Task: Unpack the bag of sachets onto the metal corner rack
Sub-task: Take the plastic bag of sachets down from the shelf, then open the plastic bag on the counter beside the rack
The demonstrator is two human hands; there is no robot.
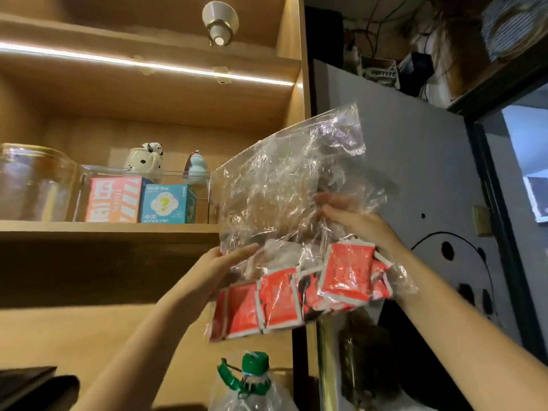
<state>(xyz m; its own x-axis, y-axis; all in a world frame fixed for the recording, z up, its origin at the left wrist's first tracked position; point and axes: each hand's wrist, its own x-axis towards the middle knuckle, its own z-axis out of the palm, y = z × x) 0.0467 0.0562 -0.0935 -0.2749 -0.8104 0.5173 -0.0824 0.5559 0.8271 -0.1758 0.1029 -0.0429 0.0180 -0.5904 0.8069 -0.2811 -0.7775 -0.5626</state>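
Note:
A crumpled clear plastic bag [293, 179] is held up in front of the wooden shelves. Several red and white sachets [278, 301] lie bunched in its bottom. My left hand [219, 262] grips the bag's left edge just above the sachets. My right hand [355, 221] holds the bag's right side, with its fingers curled into the plastic near the middle. The metal corner rack is not clearly in view; a gold metal post [324, 360] shows below the bag.
A wooden shelf [106, 226] on the left carries a glass jar [32, 182], a pink box [114, 200], a blue box [166, 203] and ceramic figures. A green-capped plastic bottle [252, 381] stands below. A grey door [415, 173] is on the right.

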